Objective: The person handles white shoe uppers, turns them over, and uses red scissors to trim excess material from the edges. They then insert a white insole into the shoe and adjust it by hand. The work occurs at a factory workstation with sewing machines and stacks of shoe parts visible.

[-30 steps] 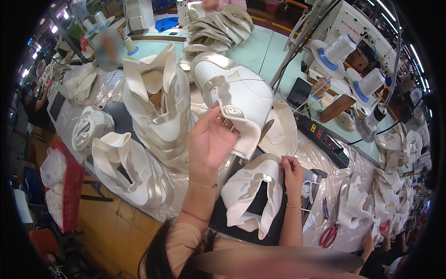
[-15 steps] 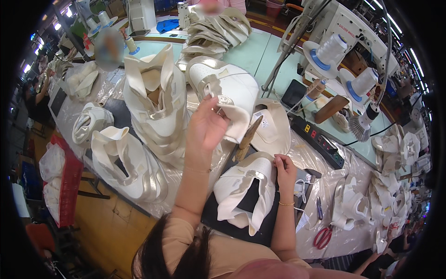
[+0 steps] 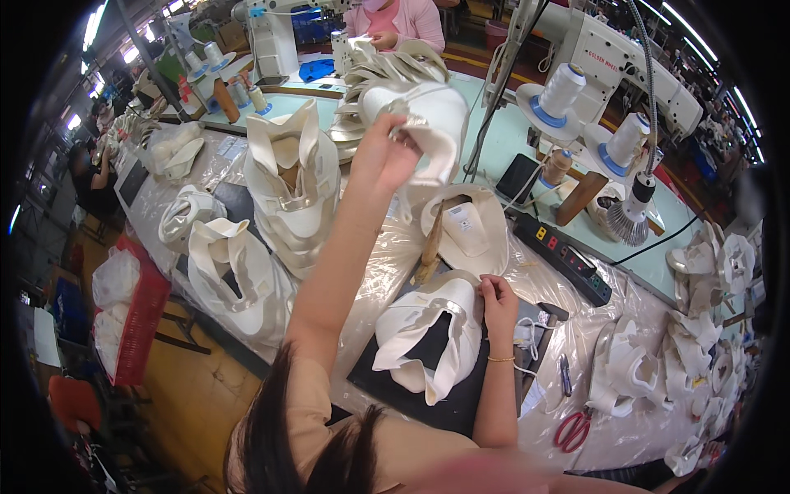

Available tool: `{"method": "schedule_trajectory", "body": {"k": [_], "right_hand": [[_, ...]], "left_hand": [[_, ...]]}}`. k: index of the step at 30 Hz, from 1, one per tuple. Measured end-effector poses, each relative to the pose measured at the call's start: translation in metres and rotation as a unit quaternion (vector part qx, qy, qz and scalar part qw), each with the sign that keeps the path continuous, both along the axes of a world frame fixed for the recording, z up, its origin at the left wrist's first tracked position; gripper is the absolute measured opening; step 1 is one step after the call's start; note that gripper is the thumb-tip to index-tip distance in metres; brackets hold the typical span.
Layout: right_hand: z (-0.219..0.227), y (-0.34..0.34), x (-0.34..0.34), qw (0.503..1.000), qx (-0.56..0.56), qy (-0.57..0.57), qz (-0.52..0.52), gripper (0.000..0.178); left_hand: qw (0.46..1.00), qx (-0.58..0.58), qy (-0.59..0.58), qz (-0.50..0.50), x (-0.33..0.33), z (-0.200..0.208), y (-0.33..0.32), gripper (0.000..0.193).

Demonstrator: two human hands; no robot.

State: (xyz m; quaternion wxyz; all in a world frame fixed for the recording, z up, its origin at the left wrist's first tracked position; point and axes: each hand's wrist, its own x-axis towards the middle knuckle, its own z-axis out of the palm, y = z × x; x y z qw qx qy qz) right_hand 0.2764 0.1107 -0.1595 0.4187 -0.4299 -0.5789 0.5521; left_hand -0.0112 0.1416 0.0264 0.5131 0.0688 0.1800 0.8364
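And here's the white shoe upper with metallic trim (image 3: 440, 109), up in the air before the stacked beige-and-white uppers (image 3: 399, 67), left hand (image 3: 390, 155) closed on its collar, arm stretched long. Below, a second white upper (image 3: 466, 329) lies on the flat black board (image 3: 451, 417); right hand (image 3: 498, 309) at its rounded end, fingers curled, whether gripping I can't tell.

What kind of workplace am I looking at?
Most likely a shoe factory's sewing floor: the white sewing machine, large thread spools and stacked white shoe uppers suggest it.
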Motion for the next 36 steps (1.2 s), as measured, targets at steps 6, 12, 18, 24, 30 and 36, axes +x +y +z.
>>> {"method": "schedule_trajectory", "body": {"k": [6,12,18,24,30,36], "right_hand": [[0.001,0.0,0.001,1.0,0.005,-0.009,0.0,0.019],[0.0,0.001,0.002,0.999,0.001,-0.033,-0.004,0.02],[0.006,0.0,-0.001,0.999,-0.008,-0.051,-0.015,0.019],[0.011,-0.002,-0.003,0.996,-0.025,-0.079,-0.039,0.016],[0.009,-0.003,-0.002,0.995,-0.047,-0.073,-0.045,0.017],[0.051,0.006,-0.014,0.997,-0.007,-0.002,-0.082,0.015]], "left_hand": [[0.999,0.008,0.002,0.041,-0.045,0.046,0.091,0.038],[0.987,-0.084,0.09,0.103,-0.129,0.062,0.177,0.026],[0.982,-0.116,0.065,0.132,-0.2,0.054,0.239,0.022],[0.947,-0.235,0.176,0.133,-0.25,0.041,0.26,0.033],[0.904,-0.291,0.262,0.174,-0.251,0.02,0.265,0.03],[0.866,-0.289,0.34,0.226,-0.264,-0.002,0.273,0.034]]}}
